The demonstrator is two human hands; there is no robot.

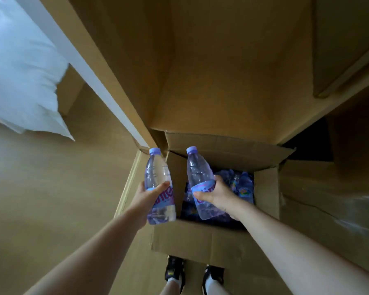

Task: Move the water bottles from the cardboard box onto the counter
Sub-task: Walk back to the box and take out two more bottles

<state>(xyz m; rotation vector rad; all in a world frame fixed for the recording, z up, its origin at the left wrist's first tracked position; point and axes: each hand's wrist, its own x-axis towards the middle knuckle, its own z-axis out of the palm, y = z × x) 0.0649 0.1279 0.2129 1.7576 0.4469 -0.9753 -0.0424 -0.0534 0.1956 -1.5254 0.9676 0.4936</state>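
The left hand (146,195) grips a clear water bottle (159,186) around its purple label, with the fingers curled round it and the cap pointing up and away. The right hand (216,193) holds a second bottle (200,179) in the same way, tilted a little to the left. This second bottle is above the open cardboard box (202,241), while the first one is just outside its left flap. Under the right hand, more bottles (244,186) lie inside the box. Below both arms two dark shoes (175,268) stand on the floor. Far to the left of the left hand is a white pillow (19,77).
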